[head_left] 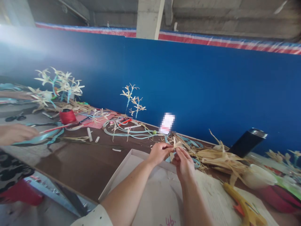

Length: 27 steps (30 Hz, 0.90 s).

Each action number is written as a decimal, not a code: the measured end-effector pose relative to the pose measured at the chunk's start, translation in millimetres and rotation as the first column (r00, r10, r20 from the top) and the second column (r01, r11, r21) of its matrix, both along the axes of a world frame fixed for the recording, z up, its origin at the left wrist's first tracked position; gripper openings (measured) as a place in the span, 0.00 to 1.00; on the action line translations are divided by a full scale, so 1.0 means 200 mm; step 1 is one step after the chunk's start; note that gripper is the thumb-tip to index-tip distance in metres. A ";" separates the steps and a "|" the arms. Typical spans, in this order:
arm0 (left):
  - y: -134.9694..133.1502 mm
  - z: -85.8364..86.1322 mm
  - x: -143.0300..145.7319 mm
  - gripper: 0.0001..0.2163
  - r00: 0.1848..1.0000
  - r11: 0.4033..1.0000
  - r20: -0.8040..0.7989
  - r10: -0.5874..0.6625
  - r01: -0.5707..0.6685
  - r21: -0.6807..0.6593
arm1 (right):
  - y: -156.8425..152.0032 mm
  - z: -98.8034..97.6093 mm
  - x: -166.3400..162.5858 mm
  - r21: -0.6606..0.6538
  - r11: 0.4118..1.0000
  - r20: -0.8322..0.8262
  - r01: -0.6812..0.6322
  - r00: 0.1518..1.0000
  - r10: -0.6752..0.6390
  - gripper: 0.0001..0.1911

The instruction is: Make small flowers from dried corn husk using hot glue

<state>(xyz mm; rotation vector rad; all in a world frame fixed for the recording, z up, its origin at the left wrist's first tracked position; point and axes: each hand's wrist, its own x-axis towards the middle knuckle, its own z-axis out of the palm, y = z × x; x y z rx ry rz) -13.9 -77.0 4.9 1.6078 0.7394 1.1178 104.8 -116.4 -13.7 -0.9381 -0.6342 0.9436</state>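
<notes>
Head view puts a pale dry husk piece [177, 144] at the centre of our work; it sits between the fingertips of both hands, over or just past the far edge of the shallow box [115, 172], we cannot tell which; our left hand [158, 153] pinches it from one side and our right hand [185, 163] from the other, the fingertips close together and hiding much of its shape; we judge the step in hand to be fine fingertip work on this piece, arranging or folding it; the next move, as we read it, calls for one hand to hold steady while the other adjusts lightly, since dry husk could split under a hard pull

just right of the grip lies a heap of dried husks [216, 157], with a dark bottle [248, 142] leaning beyond it; nearer us, right of our forearms, a yellow glue gun [245, 204] rests by a written sheet [211, 194]; just past the grip stands a blurred-out bright object [167, 123]; to its left run pale blue cords [131, 135], with a husk flower stem [129, 94] behind them; well left of the grip we see a red spool [67, 116] and another person's hand [20, 131]
</notes>
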 end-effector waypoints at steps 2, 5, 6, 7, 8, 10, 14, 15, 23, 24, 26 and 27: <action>-0.01 0.01 0.00 0.15 1.000 0.999 -0.013 -0.002 0.002 0.033 | 0.00 0.00 0.00 0.001 1.000 -0.012 0.003 1.000 -0.003 0.17; -0.02 0.00 0.01 0.14 0.999 0.996 -0.035 0.020 -0.016 0.091 | 0.00 0.00 0.00 -0.001 1.000 -0.028 0.009 1.000 -0.009 0.17; -0.02 0.00 0.01 0.13 0.998 0.992 -0.044 0.033 -0.027 0.122 | 0.01 0.00 0.00 -0.006 1.000 -0.033 0.015 0.999 -0.015 0.17; -0.02 0.00 0.01 0.13 0.997 0.986 -0.056 0.050 -0.041 0.160 | 0.01 0.00 0.00 -0.012 1.000 -0.036 0.018 0.999 -0.019 0.18; -0.02 0.00 0.01 0.12 0.995 0.977 -0.076 0.069 -0.052 0.205 | 0.01 0.00 -0.01 -0.017 1.000 -0.040 0.024 0.999 -0.024 0.18; -0.03 0.01 0.00 0.11 0.984 0.950 -0.126 0.122 -0.079 0.304 | 0.00 0.00 -0.01 -0.025 0.999 -0.044 0.031 0.999 -0.032 0.17; -0.04 0.02 -0.01 0.11 0.952 0.887 -0.214 0.218 -0.102 0.449 | 0.00 0.01 -0.01 -0.022 1.000 -0.018 0.020 1.000 -0.020 0.15; -0.04 0.02 -0.01 0.12 0.945 0.878 -0.229 0.233 -0.103 0.468 | 0.00 0.01 -0.02 -0.021 1.000 -0.010 0.015 1.000 -0.015 0.15; -0.04 0.00 0.00 0.12 0.909 0.862 -0.288 0.303 -0.133 0.490 | -0.01 0.01 -0.02 -0.011 1.000 0.020 0.005 1.000 -0.004 0.16; -0.04 0.00 0.00 0.12 0.907 0.864 -0.293 0.302 -0.130 0.487 | -0.01 0.01 -0.02 -0.012 1.000 0.020 0.007 1.000 -0.006 0.16; -0.04 0.00 0.00 0.13 0.908 0.870 -0.298 0.295 -0.126 0.477 | -0.01 0.01 -0.02 -0.018 1.000 0.023 0.011 1.000 -0.010 0.17; -0.04 0.00 0.00 0.13 0.911 0.875 -0.297 0.288 -0.125 0.467 | -0.01 0.01 -0.02 -0.020 1.000 0.028 0.012 1.000 -0.012 0.17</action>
